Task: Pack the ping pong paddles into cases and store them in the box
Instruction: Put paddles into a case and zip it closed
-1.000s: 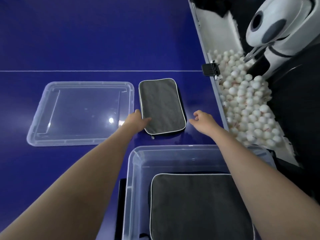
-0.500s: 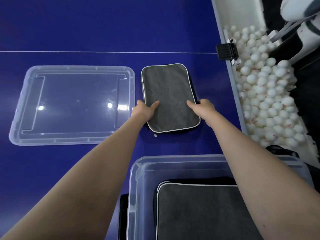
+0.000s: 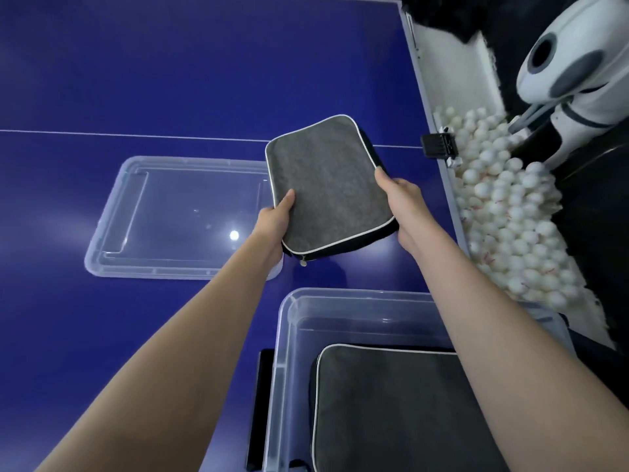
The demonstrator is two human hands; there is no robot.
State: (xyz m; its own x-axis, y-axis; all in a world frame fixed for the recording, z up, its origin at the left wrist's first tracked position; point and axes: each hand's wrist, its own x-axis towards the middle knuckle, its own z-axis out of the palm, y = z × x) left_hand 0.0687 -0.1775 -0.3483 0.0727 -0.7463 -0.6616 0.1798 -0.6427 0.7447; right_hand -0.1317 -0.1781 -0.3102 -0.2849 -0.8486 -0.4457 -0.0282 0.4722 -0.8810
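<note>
Left hand (image 3: 272, 222): your grip clamps the case (image 3: 328, 185) at its near-left edge.
Right hand (image 3: 403, 198): grip closed on its right edge.
Case: lifted above the tabletop (image 3: 204, 80), beyond the box (image 3: 357, 313).

Grey zipped case (image 3: 326, 185) tilted, second (image 3: 391, 413) in box (image 3: 289, 335)
</note>
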